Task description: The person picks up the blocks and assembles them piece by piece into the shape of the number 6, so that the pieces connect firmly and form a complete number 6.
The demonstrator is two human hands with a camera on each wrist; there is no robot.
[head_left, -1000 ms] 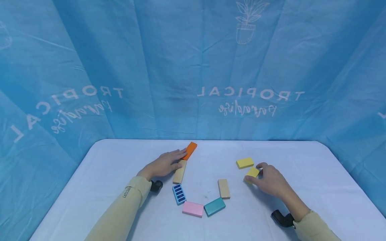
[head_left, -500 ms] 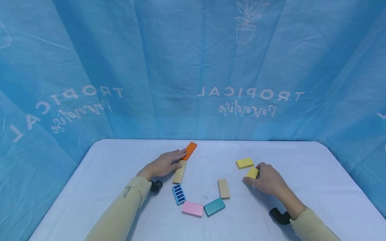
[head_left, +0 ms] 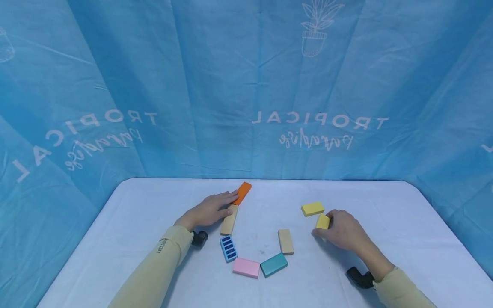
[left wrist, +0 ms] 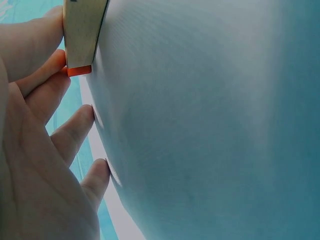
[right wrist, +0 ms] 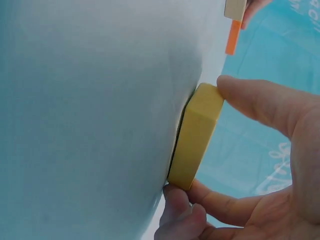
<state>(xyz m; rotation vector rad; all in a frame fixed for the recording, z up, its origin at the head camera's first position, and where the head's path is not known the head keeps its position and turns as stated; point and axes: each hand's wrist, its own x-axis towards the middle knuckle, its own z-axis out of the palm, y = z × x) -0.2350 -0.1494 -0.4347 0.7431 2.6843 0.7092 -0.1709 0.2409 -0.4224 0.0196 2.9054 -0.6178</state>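
Note:
My left hand [head_left: 212, 208] lies at the left of the row with its fingers extended. Its fingertips touch the orange block [head_left: 243, 192], while the thumb rests at a plain wooden block [head_left: 229, 220] adjoining it. In the left wrist view, the wooden block [left wrist: 84, 35] hides most of the orange one. On the right side, my right hand [head_left: 343, 230] pinches a yellow block [head_left: 322, 221] between thumb and fingers at its two ends. The right wrist view shows this yellow block [right wrist: 197, 137] on the table. Just beyond it lies a second yellow block [head_left: 313, 208].
A blue block with dark bars [head_left: 229, 248], a pink block [head_left: 246, 267], a teal block [head_left: 274, 265] and a short wooden block [head_left: 286, 241] curve along the near side of the white table [head_left: 161, 201]. A blue printed curtain [head_left: 231, 85] hangs behind.
The yellow block in my right hand has turned slightly and shifted a little, with the fingers closing nearer around it. My left hand and the other blocks have stayed in place.

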